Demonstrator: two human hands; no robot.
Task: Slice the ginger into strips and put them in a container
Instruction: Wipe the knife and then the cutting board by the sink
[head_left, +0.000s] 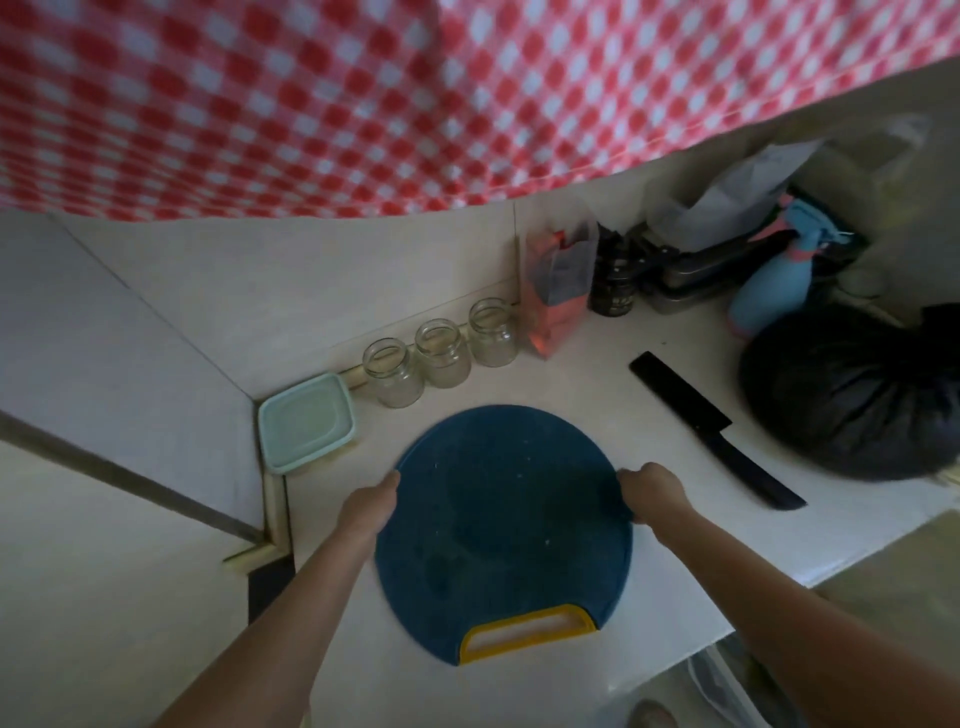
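A round blue cutting board (504, 519) with a yellow handle (527, 631) at its near edge lies on the pale counter. My left hand (371, 506) grips the board's left rim and my right hand (652, 491) grips its right rim. A black knife (714, 431) lies on the counter to the right of the board, its handle end nearer me. A pale green lidded container (306, 421) sits at the back left corner. No ginger shows in view.
Three glass jars (441, 353) stand in a row behind the board. Further right are a red packet (558, 296), a dark bottle (613, 286), a blue spray bottle (779, 280) and a tied black bag (852, 389). A red checked cloth (363, 104) hangs above.
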